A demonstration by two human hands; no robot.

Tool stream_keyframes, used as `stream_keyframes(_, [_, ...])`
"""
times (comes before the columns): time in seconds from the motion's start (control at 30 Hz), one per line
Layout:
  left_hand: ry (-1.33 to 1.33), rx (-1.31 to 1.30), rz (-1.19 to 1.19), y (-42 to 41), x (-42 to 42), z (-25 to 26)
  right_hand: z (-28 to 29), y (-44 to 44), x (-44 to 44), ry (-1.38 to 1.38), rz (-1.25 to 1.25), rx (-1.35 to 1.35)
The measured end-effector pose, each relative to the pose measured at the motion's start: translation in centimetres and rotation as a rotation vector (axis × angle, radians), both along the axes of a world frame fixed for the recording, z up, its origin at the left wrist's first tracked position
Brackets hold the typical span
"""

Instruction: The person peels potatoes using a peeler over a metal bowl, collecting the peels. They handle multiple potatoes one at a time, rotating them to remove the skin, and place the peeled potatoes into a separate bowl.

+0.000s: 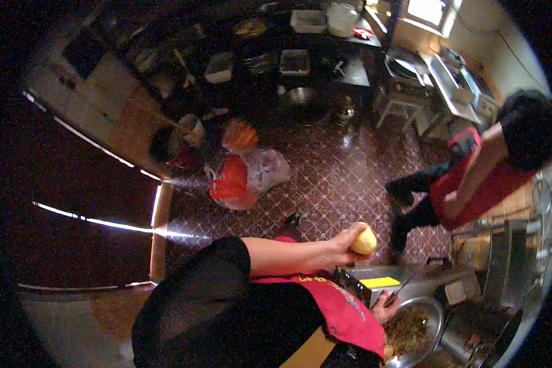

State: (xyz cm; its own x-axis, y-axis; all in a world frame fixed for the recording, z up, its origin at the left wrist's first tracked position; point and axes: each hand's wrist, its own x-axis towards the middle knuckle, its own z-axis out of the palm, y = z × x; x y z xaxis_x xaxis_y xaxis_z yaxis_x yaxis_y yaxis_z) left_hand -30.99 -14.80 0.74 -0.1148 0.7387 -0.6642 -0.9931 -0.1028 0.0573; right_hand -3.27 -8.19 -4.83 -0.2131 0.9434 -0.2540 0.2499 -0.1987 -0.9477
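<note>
My left hand (349, 248) grips a pale yellow peeled vegetable (364, 239), which looks like a potato, out over the tiled floor. Lower and to the right, my right hand (385, 307) is closed on a dark-handled tool (391, 299) with a thin blade pointing up and to the right; it looks like a knife, but blur hides the exact kind. Close beside that hand is a round metal basin (437, 317) with brown, peel-like matter in it. A bright yellow sheet (379, 282) lies on the metal surface near my right hand.
Another person in a red garment (478, 193) is at the right, near a pink-handled object (464, 135). Red plastic bags (233, 177) and a clear bag (269, 170) lie on the floor (331, 184). Dark shelving with plastic bins (295, 62) stands along the far side.
</note>
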Motion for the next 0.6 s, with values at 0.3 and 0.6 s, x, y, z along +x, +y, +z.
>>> stream_keyframes(0.3, [0.035, 0.021, 0.390, -8.8, -30.1, -7.2, 4.8, -0.3, -25.5, 0.105, 0.275, 0.201])
stream_keyframes(0.6, [0.607, 0.062, 0.764, -10.9, -79.5, -6.3, 3.0, -3.8, -41.4, -0.195, 0.313, 0.039])
